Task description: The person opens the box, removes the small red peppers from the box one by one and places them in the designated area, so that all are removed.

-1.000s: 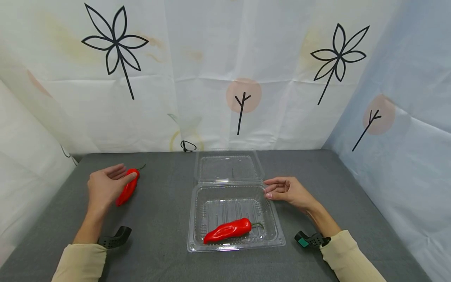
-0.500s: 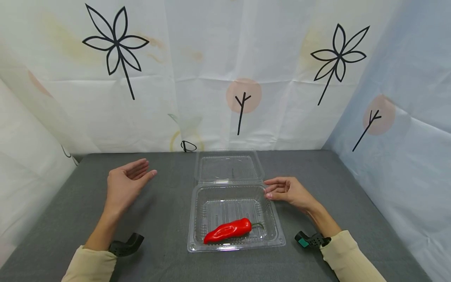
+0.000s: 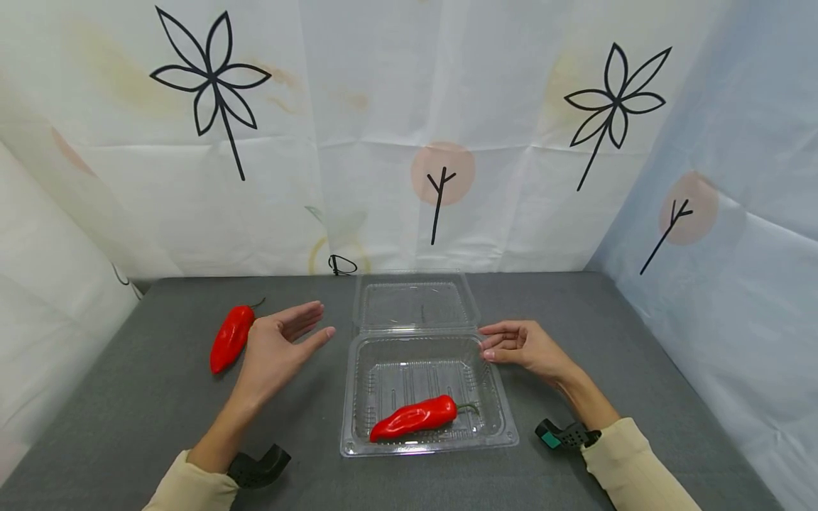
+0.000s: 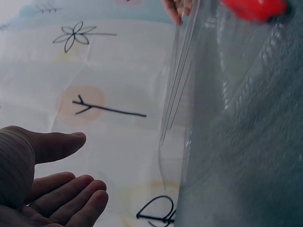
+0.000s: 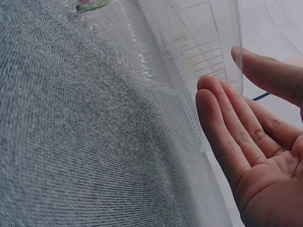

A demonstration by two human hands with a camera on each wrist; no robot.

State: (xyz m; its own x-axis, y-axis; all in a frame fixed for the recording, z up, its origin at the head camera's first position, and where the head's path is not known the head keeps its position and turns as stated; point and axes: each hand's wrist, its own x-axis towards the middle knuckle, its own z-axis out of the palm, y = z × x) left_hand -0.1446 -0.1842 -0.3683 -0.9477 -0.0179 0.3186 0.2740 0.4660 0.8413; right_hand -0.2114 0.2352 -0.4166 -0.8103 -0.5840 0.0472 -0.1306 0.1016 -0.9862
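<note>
My left hand (image 3: pixel 281 348) is in the air between a red chili pepper and a clear plastic clamshell container (image 3: pixel 354 426), with nothing in its grasp. Its thumb and fingers are spread apart, as the left wrist view also shows of the hand (image 4: pixel 52 184). The pepper (image 3: pixel 231 339) lies on the table to the left, its stem pointing away. A second red pepper (image 3: pixel 415 417) lies inside the container's base, stem to the right. My right hand (image 3: pixel 527 349) holds the container's right rim, thumb and fingers on either side of it in the right wrist view (image 5: pixel 255 137).
The container's lid (image 3: pixel 415 301) lies folded back behind the base. Grey cloth covers the table (image 3: pixel 300 468). White printed curtains (image 3: pixel 377 177) stand along the back and sides.
My left hand has moved right from over the left pepper toward the container, leaving that pepper on the table in full view. The right hand and container have stayed put.
</note>
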